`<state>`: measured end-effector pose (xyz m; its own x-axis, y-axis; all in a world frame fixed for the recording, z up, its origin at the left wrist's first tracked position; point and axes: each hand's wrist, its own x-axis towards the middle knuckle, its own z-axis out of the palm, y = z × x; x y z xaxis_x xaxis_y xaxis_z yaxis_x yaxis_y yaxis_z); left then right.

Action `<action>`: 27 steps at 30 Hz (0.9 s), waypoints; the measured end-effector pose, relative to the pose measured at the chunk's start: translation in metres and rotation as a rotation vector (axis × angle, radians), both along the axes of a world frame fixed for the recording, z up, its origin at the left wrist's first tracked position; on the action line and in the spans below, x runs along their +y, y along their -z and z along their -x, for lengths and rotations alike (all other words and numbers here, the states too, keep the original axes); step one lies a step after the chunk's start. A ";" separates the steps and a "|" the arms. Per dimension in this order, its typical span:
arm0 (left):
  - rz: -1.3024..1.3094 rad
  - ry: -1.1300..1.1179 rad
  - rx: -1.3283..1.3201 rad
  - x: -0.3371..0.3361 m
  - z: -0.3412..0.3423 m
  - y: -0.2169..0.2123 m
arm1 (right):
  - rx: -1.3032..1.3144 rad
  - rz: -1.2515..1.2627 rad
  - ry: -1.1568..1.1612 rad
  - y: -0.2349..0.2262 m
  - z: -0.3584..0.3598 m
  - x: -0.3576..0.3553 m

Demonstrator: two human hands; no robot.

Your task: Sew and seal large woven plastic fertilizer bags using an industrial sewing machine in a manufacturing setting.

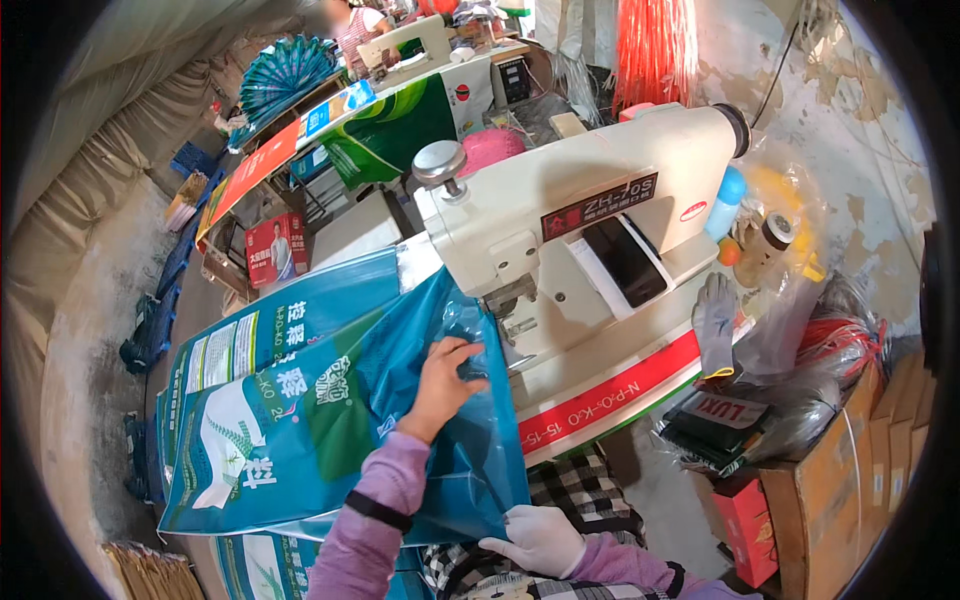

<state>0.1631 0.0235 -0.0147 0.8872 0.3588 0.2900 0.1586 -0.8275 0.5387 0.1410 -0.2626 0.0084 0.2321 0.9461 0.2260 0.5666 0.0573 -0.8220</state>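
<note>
A large blue printed woven sack (330,400) lies spread to the left of the sewing machine (590,190), with its far right part beside the needle area. Bare, my left hand (445,385) rests on the sack's creased right part, thumb and fingers apart and bent. My right hand (545,541) wears a white glove. It pinches the sack's near right corner, close to my checked apron (590,495). Under the sack's near edge another printed blue sack (265,565) shows. The machine's presser foot is partly in shadow.
A dark-screened phone (625,262) leans in the machine's arm opening. Right of it are a grey glove (714,325), a bottle (770,240) and cardboard boxes (830,480). Red strips (655,50) hang behind. Farther back, a person (355,35) is near a second sewing machine (405,48).
</note>
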 end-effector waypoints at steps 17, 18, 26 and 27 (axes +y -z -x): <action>0.163 0.414 0.430 -0.144 0.126 -0.067 | 0.268 0.298 0.223 0.039 -0.035 -0.036; 0.020 0.339 0.301 -0.144 0.154 -0.088 | 0.303 0.399 0.204 0.041 -0.044 -0.035; -0.326 -0.371 0.647 0.009 0.302 -0.125 | 0.593 0.034 0.307 0.080 -0.028 0.018; -0.304 -0.369 0.679 0.034 0.307 -0.116 | 0.385 0.050 0.392 0.078 -0.022 0.029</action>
<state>-0.1444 0.0570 0.1015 0.7447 0.6535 -0.1354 0.6585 -0.7525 -0.0105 0.1635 -0.2340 -0.0699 0.6265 0.7793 0.0121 0.1958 -0.1423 -0.9703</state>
